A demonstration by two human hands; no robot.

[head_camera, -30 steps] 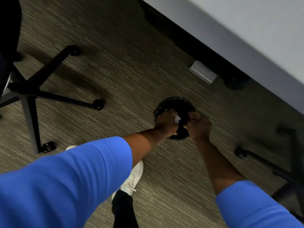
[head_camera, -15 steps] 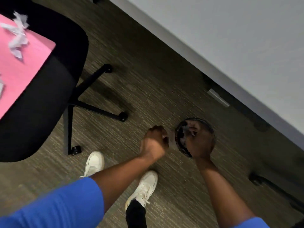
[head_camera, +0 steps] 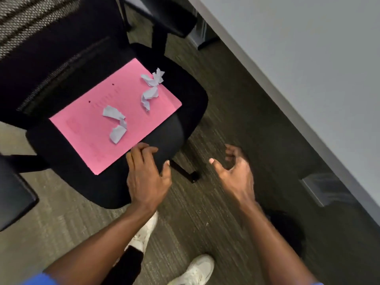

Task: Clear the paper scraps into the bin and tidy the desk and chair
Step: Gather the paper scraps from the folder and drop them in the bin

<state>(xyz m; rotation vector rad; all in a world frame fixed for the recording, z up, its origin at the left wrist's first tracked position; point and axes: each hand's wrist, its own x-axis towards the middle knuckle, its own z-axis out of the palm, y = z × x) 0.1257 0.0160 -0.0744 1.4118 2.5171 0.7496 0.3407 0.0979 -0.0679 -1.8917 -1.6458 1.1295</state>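
Fingers (head_camera: 141, 153) of both hands, left hand (head_camera: 147, 177) and right hand (head_camera: 236, 175), now spread empty, have left the bin and reach toward remaining scraps (head_camera: 117, 124) on the chair (head_camera: 185, 95).

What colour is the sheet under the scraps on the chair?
Pink sheet, head view.

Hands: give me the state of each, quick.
Left hand: open, holding nothing, fingers at the edge of the pink folder.
Right hand: open, fingers curled loosely, empty.
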